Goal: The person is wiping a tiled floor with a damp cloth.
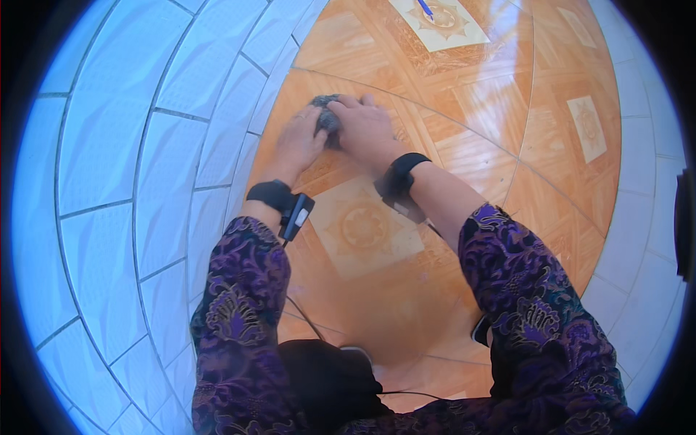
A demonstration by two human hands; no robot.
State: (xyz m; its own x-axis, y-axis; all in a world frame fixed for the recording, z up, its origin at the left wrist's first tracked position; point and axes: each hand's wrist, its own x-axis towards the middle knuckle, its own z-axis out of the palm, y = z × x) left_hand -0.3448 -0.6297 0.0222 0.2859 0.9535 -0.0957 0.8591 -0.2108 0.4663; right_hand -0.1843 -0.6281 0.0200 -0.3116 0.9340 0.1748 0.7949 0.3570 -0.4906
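Note:
Both my hands press a bunched grey cloth (328, 120) against the glossy floor, close to the foot of the tiled wall. My left hand (300, 138) grips its left side, thumb along the near edge. From the right, my right hand (367, 124) lies over it with the fingers curled around its top. The cloth's underside and much of its right part are hidden by my hands. The exact material of this fuzzy bundle cannot be told.
A white relief-tiled wall (168, 155) runs along the left, and pale tiles (639, 174) border the right. The brown patterned floor (565, 201) reflects light. A thin blue object (425, 8) lies at the top. Black wrist straps trail cables; a cable (307, 318) runs near my knees.

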